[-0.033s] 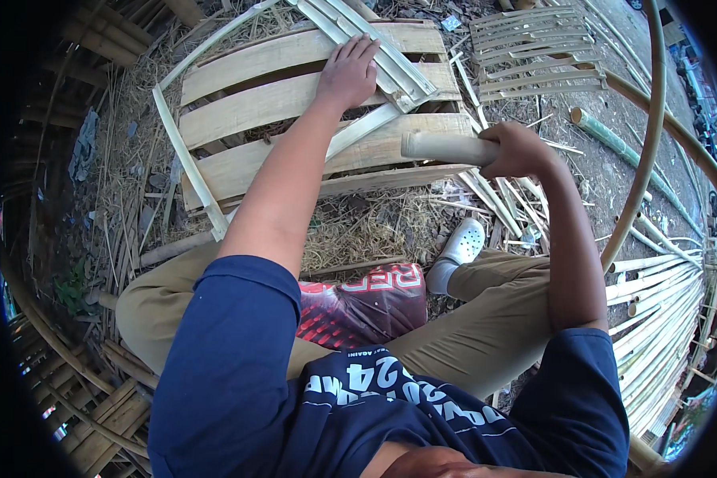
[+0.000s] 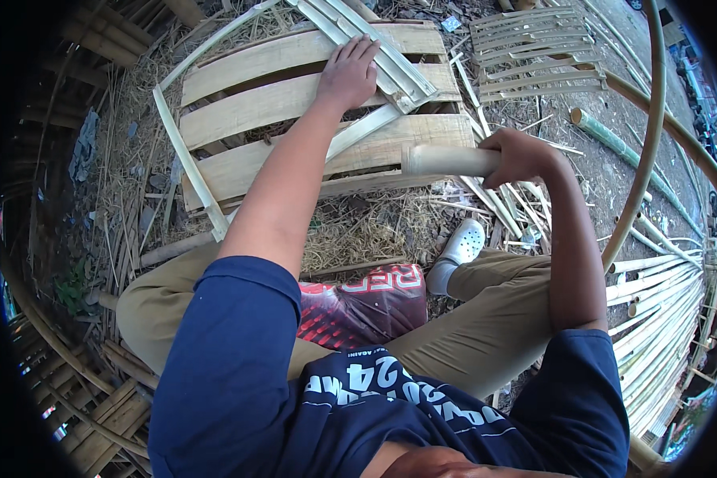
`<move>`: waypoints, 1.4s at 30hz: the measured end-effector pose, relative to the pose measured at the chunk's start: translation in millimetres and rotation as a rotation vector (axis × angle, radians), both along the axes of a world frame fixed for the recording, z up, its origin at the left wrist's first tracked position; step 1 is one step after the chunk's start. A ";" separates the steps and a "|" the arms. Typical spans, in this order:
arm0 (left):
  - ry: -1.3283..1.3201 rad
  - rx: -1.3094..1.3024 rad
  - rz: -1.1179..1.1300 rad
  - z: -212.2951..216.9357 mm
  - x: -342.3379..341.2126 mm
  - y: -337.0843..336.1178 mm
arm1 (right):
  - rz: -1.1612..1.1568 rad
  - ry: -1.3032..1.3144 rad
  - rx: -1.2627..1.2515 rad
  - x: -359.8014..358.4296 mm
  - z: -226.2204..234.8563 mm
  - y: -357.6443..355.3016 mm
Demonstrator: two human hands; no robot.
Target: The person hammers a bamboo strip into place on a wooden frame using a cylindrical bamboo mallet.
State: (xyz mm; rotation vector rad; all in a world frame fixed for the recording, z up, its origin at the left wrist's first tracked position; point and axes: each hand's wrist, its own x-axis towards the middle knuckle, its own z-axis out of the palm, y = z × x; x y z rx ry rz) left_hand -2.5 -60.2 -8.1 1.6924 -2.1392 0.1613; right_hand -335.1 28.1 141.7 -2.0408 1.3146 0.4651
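My left hand (image 2: 349, 73) lies flat with fingers stretched over a bundle of split bamboo strips (image 2: 398, 73), pressing on them near the far side of a low slatted wooden platform (image 2: 251, 103). In my right hand (image 2: 522, 158), fingers wrapped round one end, is a short thick bamboo piece (image 2: 446, 161). Its free end points left, above the platform's near right corner and apart from the strips. Another split strip (image 2: 362, 131) runs slantwise under the bundle across the slats. A bent bamboo strip (image 2: 185, 151) lies along the platform's left side.
A rack of thin bamboo slats (image 2: 538, 56) lies at the far right. Beside it is a green bamboo pole (image 2: 637, 151). Many pale poles (image 2: 653, 311) are stacked at the right, near a tall curved pole (image 2: 653, 103). A red and black sack (image 2: 374, 303) lies between my legs.
My right hand has tilted slightly, and the bamboo piece has shifted a little lower and nearer to me. My left hand and the strips have stayed put.
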 end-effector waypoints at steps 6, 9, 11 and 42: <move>0.013 -0.019 -0.009 1.1 -2.9 2.3 | -0.313 -0.085 -0.098 9.3 11.2 -22.4; 0.022 0.000 -0.002 0.3 -1.9 3.4 | 0.124 0.160 0.143 14.8 30.2 -33.8; 0.017 0.009 -0.006 3.7 -5.5 2.0 | -0.018 0.052 0.041 10.7 19.3 -34.3; 0.000 -0.034 -0.017 -2.1 3.9 0.4 | -0.121 -0.023 0.176 21.9 38.8 -30.0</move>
